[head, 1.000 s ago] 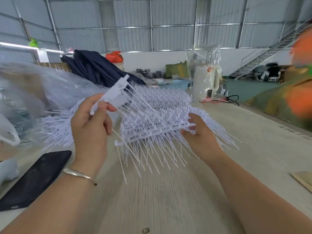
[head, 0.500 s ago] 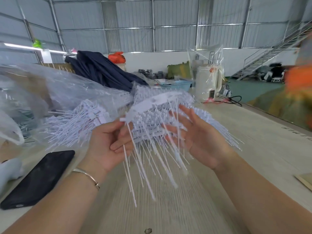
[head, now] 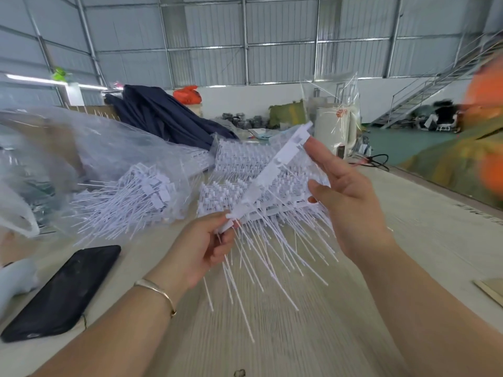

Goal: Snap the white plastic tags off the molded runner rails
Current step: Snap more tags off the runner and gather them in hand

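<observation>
Left hand (head: pixel 201 248) pinches the lower end of a white moulded runner rail (head: pixel 268 176) held aloft above the pale tabletop (head: pixel 285 336), thin tags (head: pixel 261 268) dangling. Right hand (head: pixel 345 202) fingers loose behind its upper end. Step: stripping tags; next, likely grip and snap.

Table (head: pixel 408 254) with phone (head: pixel 62 292), tag piles (head: pixel 128 205)

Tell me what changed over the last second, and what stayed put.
The left hand brought its runner rail down from the upper left to centre, now pinching the lower end. The right hand left the stacked rails and rose, open, fingers against the rail's upper end. The black phone, loose tag pile and stack stayed put.
</observation>
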The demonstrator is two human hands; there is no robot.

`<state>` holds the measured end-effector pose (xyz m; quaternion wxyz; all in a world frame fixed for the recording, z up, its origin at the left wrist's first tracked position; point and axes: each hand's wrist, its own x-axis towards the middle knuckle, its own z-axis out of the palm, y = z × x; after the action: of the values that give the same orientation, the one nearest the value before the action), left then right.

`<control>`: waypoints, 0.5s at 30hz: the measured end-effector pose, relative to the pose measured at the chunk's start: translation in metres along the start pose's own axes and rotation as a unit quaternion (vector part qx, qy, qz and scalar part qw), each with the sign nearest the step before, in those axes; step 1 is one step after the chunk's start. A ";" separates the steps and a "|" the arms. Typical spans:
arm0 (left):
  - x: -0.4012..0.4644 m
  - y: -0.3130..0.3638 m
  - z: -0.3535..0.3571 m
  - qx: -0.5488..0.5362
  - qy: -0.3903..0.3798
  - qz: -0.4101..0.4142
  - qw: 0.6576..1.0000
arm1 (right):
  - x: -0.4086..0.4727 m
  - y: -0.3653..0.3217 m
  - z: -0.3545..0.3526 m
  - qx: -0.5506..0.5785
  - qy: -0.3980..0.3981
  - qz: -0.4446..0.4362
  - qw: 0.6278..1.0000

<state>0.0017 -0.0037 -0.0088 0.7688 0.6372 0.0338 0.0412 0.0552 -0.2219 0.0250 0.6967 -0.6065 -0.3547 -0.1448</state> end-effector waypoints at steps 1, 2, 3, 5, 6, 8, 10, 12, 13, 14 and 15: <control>0.000 0.000 0.000 0.003 0.002 -0.001 1.000 | 0.000 -0.001 0.001 -0.008 0.004 0.002 1.000; 0.000 0.000 0.000 0.006 0.002 -0.002 1.000 | -0.001 -0.001 0.001 -0.012 0.009 0.005 1.000; -0.001 0.000 0.000 0.012 0.001 -0.004 1.000 | -0.001 -0.003 0.001 -0.016 0.012 0.004 1.000; -0.002 0.000 0.002 0.015 -0.009 -0.003 1.000 | -0.002 -0.007 0.003 -0.031 0.009 -0.019 0.999; -0.003 0.000 0.002 0.015 -0.016 0.000 1.000 | -0.002 -0.009 0.004 -0.038 0.003 -0.037 0.999; -0.004 0.001 0.003 0.009 -0.032 0.007 0.999 | -0.004 -0.015 0.009 -0.049 -0.014 -0.079 0.996; -0.004 0.001 0.003 -0.005 -0.047 0.014 0.999 | -0.007 -0.021 0.013 -0.058 -0.033 -0.123 0.990; -0.004 0.002 0.003 -0.015 -0.063 0.016 0.998 | -0.010 -0.027 0.017 -0.074 -0.041 -0.167 0.982; -0.004 0.003 0.003 -0.017 -0.067 0.015 0.997 | -0.011 -0.027 0.019 -0.084 -0.037 -0.188 0.978; -0.003 0.003 0.003 -0.018 -0.064 0.014 0.998 | -0.011 -0.025 0.020 -0.095 -0.027 -0.198 0.975; -0.002 0.002 0.003 -0.018 -0.051 0.011 0.998 | -0.011 -0.021 0.020 -0.105 -0.018 -0.189 0.976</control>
<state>0.0004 -0.0069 -0.0062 0.7806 0.6246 -0.0133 0.0175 0.0279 -0.2105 0.0340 0.5830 -0.6005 -0.4584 -0.2990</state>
